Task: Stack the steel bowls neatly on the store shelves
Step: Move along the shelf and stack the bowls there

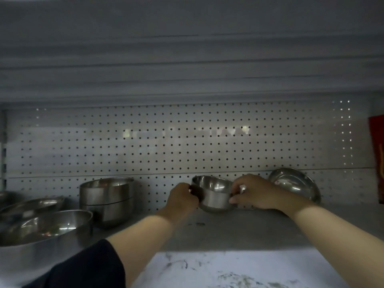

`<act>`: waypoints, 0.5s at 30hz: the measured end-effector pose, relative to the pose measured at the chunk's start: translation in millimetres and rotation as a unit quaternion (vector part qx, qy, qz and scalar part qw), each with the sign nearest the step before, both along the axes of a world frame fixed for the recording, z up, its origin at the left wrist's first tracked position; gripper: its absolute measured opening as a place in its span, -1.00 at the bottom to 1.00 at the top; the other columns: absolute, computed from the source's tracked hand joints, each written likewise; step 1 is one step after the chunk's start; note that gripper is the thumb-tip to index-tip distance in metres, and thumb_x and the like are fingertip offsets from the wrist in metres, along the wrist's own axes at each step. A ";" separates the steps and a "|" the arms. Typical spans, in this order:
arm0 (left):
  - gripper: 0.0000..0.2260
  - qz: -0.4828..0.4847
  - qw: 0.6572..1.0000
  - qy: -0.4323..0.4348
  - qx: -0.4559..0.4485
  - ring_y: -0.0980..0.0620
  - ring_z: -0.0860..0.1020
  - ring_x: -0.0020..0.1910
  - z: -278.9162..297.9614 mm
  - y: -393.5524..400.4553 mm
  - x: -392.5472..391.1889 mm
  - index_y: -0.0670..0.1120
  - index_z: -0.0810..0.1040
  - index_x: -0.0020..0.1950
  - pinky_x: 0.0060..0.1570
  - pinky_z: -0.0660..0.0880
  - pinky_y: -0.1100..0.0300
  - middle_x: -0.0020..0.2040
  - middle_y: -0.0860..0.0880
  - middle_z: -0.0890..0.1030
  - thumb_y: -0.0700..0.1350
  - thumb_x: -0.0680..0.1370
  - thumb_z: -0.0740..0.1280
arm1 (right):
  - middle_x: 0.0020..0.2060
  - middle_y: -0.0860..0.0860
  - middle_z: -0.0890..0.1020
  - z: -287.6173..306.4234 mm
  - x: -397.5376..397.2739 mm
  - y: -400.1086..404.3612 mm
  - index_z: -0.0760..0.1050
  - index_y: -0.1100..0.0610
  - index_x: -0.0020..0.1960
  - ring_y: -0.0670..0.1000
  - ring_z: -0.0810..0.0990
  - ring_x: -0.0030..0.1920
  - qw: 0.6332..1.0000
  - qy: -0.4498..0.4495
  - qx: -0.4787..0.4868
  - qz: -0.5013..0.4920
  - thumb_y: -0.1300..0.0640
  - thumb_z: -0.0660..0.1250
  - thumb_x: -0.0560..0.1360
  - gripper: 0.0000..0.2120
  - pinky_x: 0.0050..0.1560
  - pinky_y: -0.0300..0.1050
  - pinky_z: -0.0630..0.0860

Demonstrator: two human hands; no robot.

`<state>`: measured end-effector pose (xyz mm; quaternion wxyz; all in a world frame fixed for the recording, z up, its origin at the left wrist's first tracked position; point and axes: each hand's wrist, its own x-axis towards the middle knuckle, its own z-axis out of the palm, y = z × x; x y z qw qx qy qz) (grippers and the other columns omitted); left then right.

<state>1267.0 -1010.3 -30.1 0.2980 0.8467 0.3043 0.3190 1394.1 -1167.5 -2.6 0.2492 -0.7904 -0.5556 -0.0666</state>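
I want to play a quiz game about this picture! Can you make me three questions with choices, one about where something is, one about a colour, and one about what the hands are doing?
1. Where is the plate?
A. Leaning on the back wall, right of the hands
B. Flat on the floor
C. Inside the big bowl on the left

2. What colour is the thing at the far right edge?
A. Green
B. Red
C. Yellow

3. What are the hands doing?
A. Hanging with nothing in them
B. Both holding one small bowl
C. Each holding its own bowl

Answers:
1. A, the plate stands tilted against the wall with holes.
2. B, it shows red beside the grey shelf.
3. B, the left hand and the right hand grip the two sides of the small bowl.
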 end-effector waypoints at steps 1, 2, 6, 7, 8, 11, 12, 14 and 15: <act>-0.85 0.008 1.000 0.007 0.005 0.14 0.52 -0.25 5.7 4.3 -8.5 -0.14 0.55 0.08 -0.39 0.38 0.40 -0.13 -0.02 0.58 -0.22 0.53 0.28 | -0.19 -0.07 0.58 1.1 -6.2 3.9 0.55 0.09 -0.19 -0.10 0.53 -0.15 1.000 0.005 0.007 0.007 0.01 0.44 0.41 -0.84 -0.19 -0.26 0.39; -0.84 0.015 1.000 0.013 0.012 0.15 0.50 -0.28 10.0 8.1 -17.5 -0.15 0.55 0.08 -0.43 0.34 0.41 -0.17 0.00 0.56 -0.23 0.52 0.28 | -0.18 -0.05 0.58 1.3 -12.8 8.1 0.55 0.15 -0.16 -0.08 0.52 -0.15 1.000 0.008 0.010 0.015 0.00 0.43 0.42 -0.79 -0.19 -0.24 0.38; -0.84 0.029 0.999 0.027 0.024 0.01 0.57 -0.10 12.0 17.0 -51.9 -0.17 0.57 0.07 -0.21 0.47 0.33 -0.02 -0.13 0.63 -0.26 0.52 0.27 | -0.12 0.03 0.59 1.9 -40.5 22.6 0.52 0.18 -0.07 -0.05 0.52 -0.17 0.999 -0.004 0.000 0.048 -0.02 0.39 0.44 -0.74 -0.18 -0.18 0.41; -0.87 0.034 0.998 0.031 0.030 -0.03 0.60 -0.05 9.8 18.1 -58.2 -0.17 0.58 0.03 -0.12 0.48 0.28 -0.02 -0.16 0.64 -0.24 0.53 0.27 | -0.11 0.04 0.59 2.7 -45.8 25.9 0.51 0.18 -0.07 -0.05 0.52 -0.18 0.999 -0.009 -0.007 0.052 -0.02 0.38 0.46 -0.74 -0.18 -0.17 0.41; -0.86 0.038 0.998 0.039 0.033 -0.05 0.60 0.00 6.7 20.2 -62.7 -0.19 0.59 0.03 -0.06 0.48 0.25 -0.02 -0.16 0.64 -0.23 0.53 0.27 | -0.10 0.05 0.60 3.4 -50.5 29.0 0.49 0.18 -0.08 -0.06 0.51 -0.20 0.998 -0.017 -0.016 0.055 -0.01 0.36 0.48 -0.76 -0.19 -0.17 0.40; -0.82 0.030 0.997 0.064 0.021 -0.03 0.58 0.05 -6.2 29.0 -68.7 -0.20 0.57 0.09 0.05 0.45 0.25 0.03 -0.14 0.63 -0.19 0.54 0.28 | -0.06 0.05 0.62 1.0 -60.4 39.2 0.42 0.09 -0.15 -0.02 0.51 -0.19 0.996 -0.047 -0.042 0.055 0.02 0.33 0.51 -0.83 -0.20 -0.18 0.40; -0.82 0.030 0.997 0.070 0.020 -0.01 0.58 0.05 -9.9 31.2 -70.0 -0.20 0.57 0.11 0.05 0.45 0.27 0.05 -0.13 0.63 -0.19 0.55 0.28 | -0.07 0.03 0.61 -1.8 -63.4 42.6 0.41 0.07 -0.15 -0.03 0.51 -0.19 0.996 -0.057 -0.047 0.051 0.02 0.33 0.51 -0.84 -0.20 -0.18 0.40; -0.81 0.031 0.997 0.064 0.004 -0.01 0.57 0.07 -17.1 35.8 -71.4 -0.19 0.57 0.13 0.12 0.47 0.23 0.08 -0.14 0.62 -0.19 0.55 0.27 | -0.15 0.00 0.57 -8.1 -67.2 48.3 0.39 0.05 -0.17 -0.06 0.48 -0.23 0.995 -0.073 -0.050 0.047 0.03 0.33 0.51 -0.84 -0.23 -0.21 0.39; -0.80 0.032 0.998 0.061 -0.005 -0.03 0.56 0.10 -20.0 37.5 -71.4 -0.19 0.56 0.14 0.17 0.48 0.18 0.10 -0.15 0.61 -0.20 0.55 0.27 | -0.20 -0.03 0.54 -11.4 -67.8 50.5 0.37 0.03 -0.20 -0.08 0.46 -0.26 0.995 -0.075 -0.048 0.047 0.03 0.32 0.51 -0.83 -0.26 -0.23 0.38</act>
